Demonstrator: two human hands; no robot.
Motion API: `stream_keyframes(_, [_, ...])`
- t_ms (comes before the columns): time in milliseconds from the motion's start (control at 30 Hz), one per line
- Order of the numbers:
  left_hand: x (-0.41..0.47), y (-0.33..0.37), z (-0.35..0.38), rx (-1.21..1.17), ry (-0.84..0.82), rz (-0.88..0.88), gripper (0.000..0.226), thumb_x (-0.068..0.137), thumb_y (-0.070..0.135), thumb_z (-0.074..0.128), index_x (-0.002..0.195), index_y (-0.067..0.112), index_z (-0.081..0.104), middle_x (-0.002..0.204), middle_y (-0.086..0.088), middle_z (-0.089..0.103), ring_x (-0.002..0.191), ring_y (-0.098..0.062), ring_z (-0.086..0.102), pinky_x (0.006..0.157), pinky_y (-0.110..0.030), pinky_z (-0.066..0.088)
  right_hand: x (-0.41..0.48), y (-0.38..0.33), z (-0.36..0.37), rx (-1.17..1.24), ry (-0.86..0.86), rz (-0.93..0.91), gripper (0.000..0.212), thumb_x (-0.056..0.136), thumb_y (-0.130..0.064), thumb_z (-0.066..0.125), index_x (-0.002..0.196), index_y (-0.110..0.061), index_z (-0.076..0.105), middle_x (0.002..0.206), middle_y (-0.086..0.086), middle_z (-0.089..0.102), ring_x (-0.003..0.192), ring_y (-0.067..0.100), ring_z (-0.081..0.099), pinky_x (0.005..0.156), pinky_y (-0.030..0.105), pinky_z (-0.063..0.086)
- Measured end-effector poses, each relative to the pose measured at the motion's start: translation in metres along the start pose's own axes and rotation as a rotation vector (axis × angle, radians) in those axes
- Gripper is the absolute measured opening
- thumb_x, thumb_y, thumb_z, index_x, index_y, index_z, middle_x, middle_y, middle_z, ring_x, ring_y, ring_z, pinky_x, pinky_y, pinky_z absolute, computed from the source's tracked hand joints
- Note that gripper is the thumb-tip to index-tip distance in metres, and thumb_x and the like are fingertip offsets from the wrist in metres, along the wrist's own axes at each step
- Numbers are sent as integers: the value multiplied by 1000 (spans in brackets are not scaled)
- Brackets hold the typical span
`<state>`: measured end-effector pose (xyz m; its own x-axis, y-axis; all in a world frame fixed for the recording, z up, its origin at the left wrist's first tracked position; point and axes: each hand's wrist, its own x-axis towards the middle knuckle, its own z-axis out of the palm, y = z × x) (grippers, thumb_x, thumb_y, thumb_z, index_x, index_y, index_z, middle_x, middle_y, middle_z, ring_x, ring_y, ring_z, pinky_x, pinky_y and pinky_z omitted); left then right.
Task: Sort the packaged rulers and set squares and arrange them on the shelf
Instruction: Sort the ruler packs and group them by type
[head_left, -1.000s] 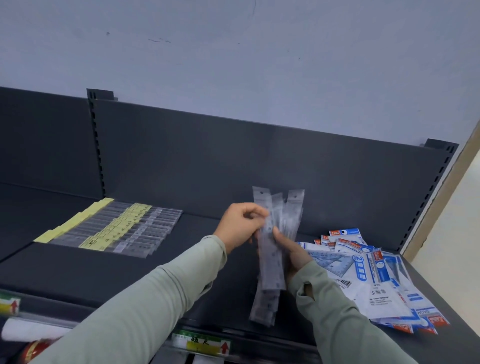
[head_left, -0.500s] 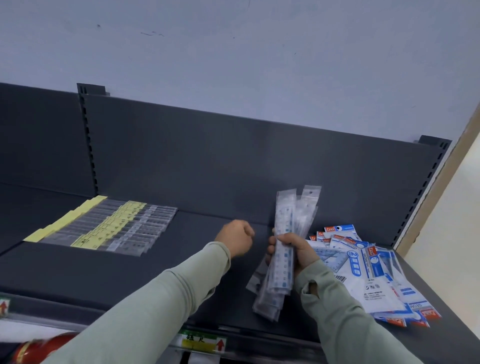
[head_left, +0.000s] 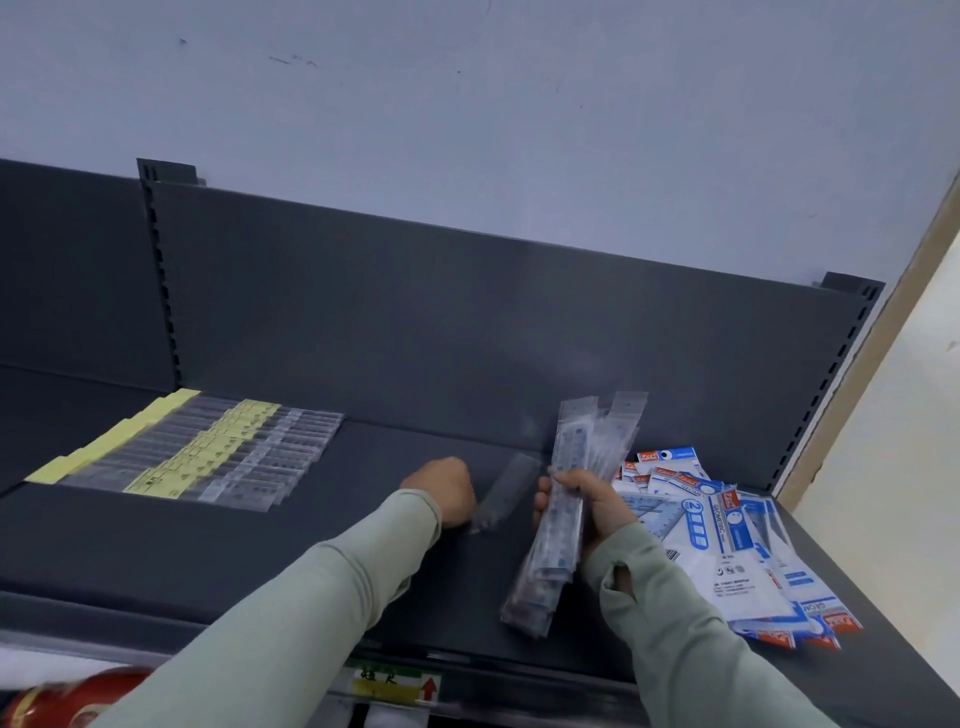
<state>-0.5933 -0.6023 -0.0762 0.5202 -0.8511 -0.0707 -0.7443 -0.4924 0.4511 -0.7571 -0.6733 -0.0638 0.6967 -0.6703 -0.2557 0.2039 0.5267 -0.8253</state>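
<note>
Gripping a fat bundle of clear plastic-sleeved rulers (head_left: 574, 441) in the right hand (head_left: 597, 506), fingers curled round the middle, top ends leaning right above the dark grey metal shelf (head_left: 363, 545). Pinching one blurry single clear ruler sleeve (head_left: 506, 491) in the left hand (head_left: 441, 491), just beside the bundle, hands close but not touching. Over on the shelf's left, a flat overlapping row of clear ruler packs with yellow labels (head_left: 208, 457). On the right, just behind the right hand, a messy heap of blue-and-white set square packets (head_left: 727, 545).

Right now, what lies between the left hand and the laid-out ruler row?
Head view: only bare shelf between left hand and ruler row; the hand's single ruler packet points the other way.
</note>
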Motion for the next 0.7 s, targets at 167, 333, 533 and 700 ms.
stream_keyframes(167, [-10, -8, -26, -633, 250, 265, 29, 85, 5, 67, 64, 21, 56, 99, 0, 65, 97, -12, 60, 92, -25, 43, 2, 0, -1, 3, 56, 12, 14, 88, -10, 51, 77, -6, 59, 63, 4, 63, 48, 15, 62, 64, 32, 47])
stream_keyframes(333, [-21, 14, -57, -1070, 340, 285, 22, 99, 6, 46, 77, 13, 45, 65, -6, 67, 52, -15, 62, 46, -23, 45, 6, 2, 4, -51, 50, 14, 33, 88, -14, 51, 63, -4, 69, 59, 6, 64, 48, 15, 62, 63, 30, 48])
stream_keyframes(533, [-28, 27, -70, -1189, 128, 196, 22, 100, 9, 45, 79, 12, 49, 57, -4, 63, 40, -15, 53, 35, -19, 33, 0, -1, 15, -151, -5, 71, 18, 85, -13, 52, 79, -1, 64, 57, 9, 61, 47, 20, 59, 52, 28, 52])
stream_keyframes(700, [-29, 22, -82, -1274, -45, 207, 24, 99, 11, 45, 76, 14, 52, 56, 0, 56, 46, -12, 50, 46, -22, 36, -7, -3, 16, -169, -97, 93, 21, 74, -9, 63, 94, -2, 65, 75, 14, 68, 65, 27, 65, 60, 38, 56])
